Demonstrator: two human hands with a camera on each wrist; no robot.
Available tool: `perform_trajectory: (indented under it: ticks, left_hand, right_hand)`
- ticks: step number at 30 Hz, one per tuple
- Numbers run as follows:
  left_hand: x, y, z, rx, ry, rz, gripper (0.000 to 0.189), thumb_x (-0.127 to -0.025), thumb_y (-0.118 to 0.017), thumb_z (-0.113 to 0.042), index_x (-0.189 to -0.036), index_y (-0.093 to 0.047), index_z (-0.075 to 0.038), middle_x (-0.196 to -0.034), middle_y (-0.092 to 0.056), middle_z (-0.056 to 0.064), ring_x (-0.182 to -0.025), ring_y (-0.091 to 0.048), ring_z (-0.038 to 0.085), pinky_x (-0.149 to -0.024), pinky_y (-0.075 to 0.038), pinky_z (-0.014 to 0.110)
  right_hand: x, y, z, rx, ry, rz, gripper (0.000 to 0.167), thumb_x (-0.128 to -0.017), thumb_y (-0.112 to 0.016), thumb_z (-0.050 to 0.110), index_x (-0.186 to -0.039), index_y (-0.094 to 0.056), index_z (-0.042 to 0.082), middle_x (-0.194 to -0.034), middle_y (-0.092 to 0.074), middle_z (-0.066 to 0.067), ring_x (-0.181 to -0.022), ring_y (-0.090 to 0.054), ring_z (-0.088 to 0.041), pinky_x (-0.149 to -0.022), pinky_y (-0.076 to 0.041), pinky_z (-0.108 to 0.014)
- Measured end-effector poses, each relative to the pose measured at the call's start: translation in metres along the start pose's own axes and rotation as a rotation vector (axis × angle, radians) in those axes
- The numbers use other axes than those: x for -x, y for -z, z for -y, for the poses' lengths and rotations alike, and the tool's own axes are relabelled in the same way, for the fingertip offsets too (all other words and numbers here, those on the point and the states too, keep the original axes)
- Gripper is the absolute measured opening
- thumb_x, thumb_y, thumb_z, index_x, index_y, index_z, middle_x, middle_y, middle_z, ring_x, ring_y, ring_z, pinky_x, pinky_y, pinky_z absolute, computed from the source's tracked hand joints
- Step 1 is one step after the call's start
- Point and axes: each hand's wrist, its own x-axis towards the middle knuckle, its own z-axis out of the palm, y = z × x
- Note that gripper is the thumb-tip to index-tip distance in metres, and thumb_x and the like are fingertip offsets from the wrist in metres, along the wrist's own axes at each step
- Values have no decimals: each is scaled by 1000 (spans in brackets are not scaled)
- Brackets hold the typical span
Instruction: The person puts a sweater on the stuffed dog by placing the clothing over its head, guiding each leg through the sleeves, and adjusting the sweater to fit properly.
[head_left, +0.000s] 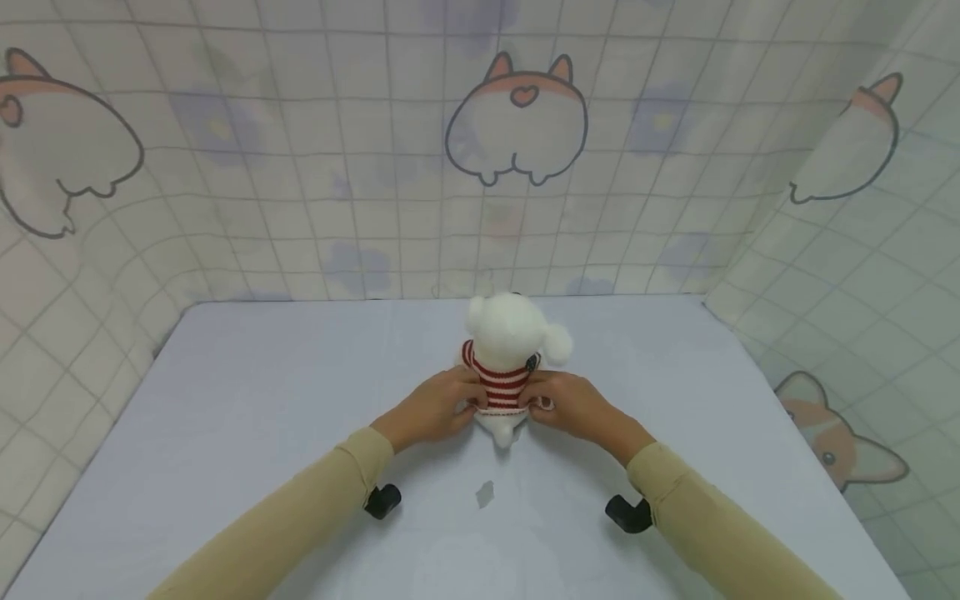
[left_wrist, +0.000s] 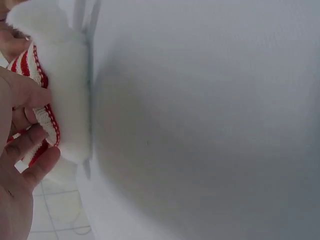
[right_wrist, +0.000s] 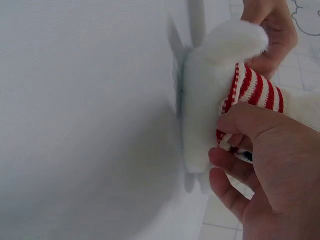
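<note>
A white plush toy [head_left: 510,329] sits upright on the table, its back and short tail towards me. It wears a red-and-white striped knit sweater [head_left: 501,385]. My left hand [head_left: 442,404] pinches the sweater's lower hem on the left side. On the opposite side my right hand [head_left: 576,407] pinches the same hem. In the left wrist view the thumb and fingers of the left hand [left_wrist: 17,165] are at the red-edged hem. The right wrist view has the right hand [right_wrist: 280,160] with its thumb on the hem and other fingers curled beneath. The toy's front is hidden.
A pale sheet covers the table [head_left: 285,375]. A small grey patch [head_left: 485,494] lies in front of the toy. Black curved pieces [head_left: 383,501] show by both forearms. A tile-patterned curtain [head_left: 360,167] with dog drawings stands at the back and sides.
</note>
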Motion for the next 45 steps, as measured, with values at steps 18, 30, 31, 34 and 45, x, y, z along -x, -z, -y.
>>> perform_trajectory:
  ticks: [18, 30, 31, 34, 45]
  left_hand:
    - [0, 2, -2, -123, 14, 106, 12, -85, -64, -4, -83, -68, -16, -93, -63, -5, -85, -55, 12, -76, -51, 29]
    - [-6, 14, -10, 28, -13, -4, 8, -82, -70, -12, -87, -68, -18, -94, -66, -8, -92, -55, 9, -85, -50, 30]
    - [-6, 13, -11, 35, -16, 3, 7, -83, -70, -14, -88, -69, -18, -95, -66, -8, -93, -55, 9, -85, -50, 30]
    - [-6, 11, -12, 22, -13, 25, 6, -85, -74, -21, -90, -72, -19, -101, -67, -8, -97, -56, 10, -88, -50, 31]
    - [-7, 6, -7, -56, 19, 1, 10, -80, -77, -20, -88, -72, -21, -99, -65, -9, -101, -56, 12, -88, -49, 34]
  right_hand:
    - [-3, 9, 17, -13, -65, 127, 7, -82, -72, 8, -84, -70, 15, -88, -65, 5, -79, -58, -11, -69, -48, -24]
    - [-4, 17, 20, -64, -13, 69, 11, -86, -70, 10, -95, -71, 14, -99, -66, 2, -79, -57, -11, -69, -49, -22]
    - [-4, 17, 19, -81, -13, 72, 11, -86, -70, 10, -96, -72, 14, -100, -67, 1, -81, -58, -11, -70, -50, -24]
    - [-3, 15, 18, -117, -15, 84, 10, -86, -71, 12, -96, -74, 14, -105, -67, 0, -88, -61, -12, -76, -53, -28]
    - [-2, 8, 16, 69, -38, 15, 9, -84, -74, 17, -93, -73, 16, -102, -66, 2, -89, -64, -14, -74, -55, -30]
